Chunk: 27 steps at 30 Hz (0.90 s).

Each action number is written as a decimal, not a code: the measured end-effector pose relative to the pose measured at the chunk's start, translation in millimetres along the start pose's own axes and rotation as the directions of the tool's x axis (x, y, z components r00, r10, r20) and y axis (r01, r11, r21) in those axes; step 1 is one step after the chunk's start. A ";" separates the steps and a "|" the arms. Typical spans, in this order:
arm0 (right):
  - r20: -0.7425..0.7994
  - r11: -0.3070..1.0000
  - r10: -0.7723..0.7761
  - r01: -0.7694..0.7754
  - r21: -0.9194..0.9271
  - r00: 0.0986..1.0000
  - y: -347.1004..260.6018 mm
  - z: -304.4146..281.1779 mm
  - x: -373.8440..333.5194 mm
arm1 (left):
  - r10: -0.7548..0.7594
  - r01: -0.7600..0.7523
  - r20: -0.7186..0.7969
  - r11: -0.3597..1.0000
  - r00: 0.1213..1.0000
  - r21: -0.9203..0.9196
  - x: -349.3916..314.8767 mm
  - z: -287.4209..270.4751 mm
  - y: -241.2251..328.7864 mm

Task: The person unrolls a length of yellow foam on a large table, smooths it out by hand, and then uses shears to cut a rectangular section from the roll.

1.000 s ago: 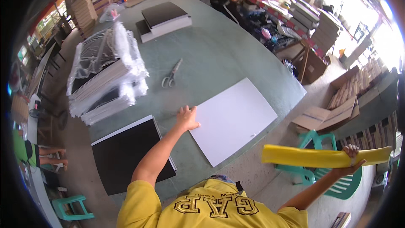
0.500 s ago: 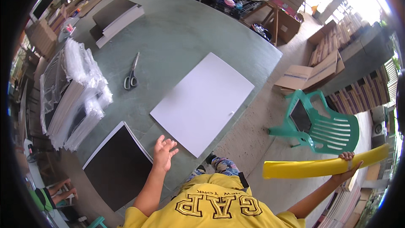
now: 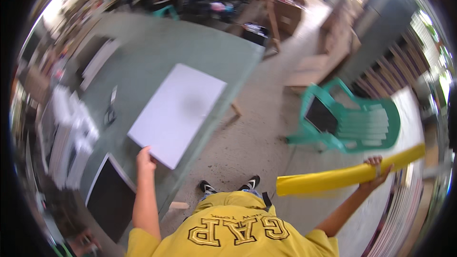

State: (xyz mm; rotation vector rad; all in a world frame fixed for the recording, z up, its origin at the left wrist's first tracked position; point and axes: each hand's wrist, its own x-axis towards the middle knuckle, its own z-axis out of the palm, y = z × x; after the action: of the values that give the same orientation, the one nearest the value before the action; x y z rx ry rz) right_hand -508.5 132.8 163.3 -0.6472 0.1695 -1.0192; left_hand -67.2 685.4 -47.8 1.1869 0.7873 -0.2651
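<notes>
A large white sheet (image 3: 176, 114) lies flat on the green table, close to its right edge. My left hand (image 3: 145, 160) is at the sheet's near-left edge, fingers curled in against that edge; the picture is slightly blurred there. Off to the right, my right hand (image 3: 376, 169) is wrapped around a long yellow roll (image 3: 328, 180), held in the air beyond the table. At the table's near-left edge lies a black sheet with a white border (image 3: 112, 200).
Scissors (image 3: 110, 109) lie left of the white sheet on the green table (image 3: 157, 38). Plastic-wrapped stacks (image 3: 71, 133) and a dark-topped stack (image 3: 97, 59) stand farther left. A green plastic chair (image 3: 352, 119) with a black panel (image 3: 322, 115) is at right. Cardboard (image 3: 319, 64) lies behind it.
My view has turned and shifted toward the right, so the table sits farther left. My left hand has gone from spread fingers to curled fingers at the white sheet's edge. My right hand keeps the yellow roll.
</notes>
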 end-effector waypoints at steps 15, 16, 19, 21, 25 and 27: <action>-0.504 0.893 -0.450 0.389 -0.228 0.737 -136.6 -106.2 -74.7 | 0.303 -0.452 0.624 0.887 0.720 0.090 -120.2 276.0 -17.6; -0.528 0.882 -0.470 0.398 -0.253 0.707 -137.9 -108.6 -79.6 | 0.250 -0.428 0.665 0.896 0.703 0.115 -126.1 305.0 -36.9; -0.604 0.849 -0.525 0.417 -0.325 0.600 -141.3 -115.8 -86.7 | 0.030 -0.367 0.774 0.892 0.633 0.265 -146.3 393.5 -105.7; -0.617 0.831 -0.549 0.444 -0.335 0.564 -145.9 -123.2 -93.2 | -0.105 -0.276 0.820 0.911 0.562 0.306 -143.1 453.9 -165.9; -0.632 0.777 -0.620 0.477 -0.412 0.464 -158.8 -135.2 -107.4 | -0.360 -0.296 0.824 0.807 0.439 0.510 -159.0 574.3 -290.4; -0.631 0.710 -0.693 0.484 -0.512 0.348 -159.9 -126.7 -106.6 | -0.412 -0.385 0.817 0.734 0.404 0.560 -181.0 631.2 -350.2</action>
State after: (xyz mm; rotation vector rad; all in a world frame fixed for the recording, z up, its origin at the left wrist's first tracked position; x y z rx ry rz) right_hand -736.1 111.1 136.3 -0.4050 0.9347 -2.0297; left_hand -139.2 -54.4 -85.1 1.4442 -0.4159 -1.2385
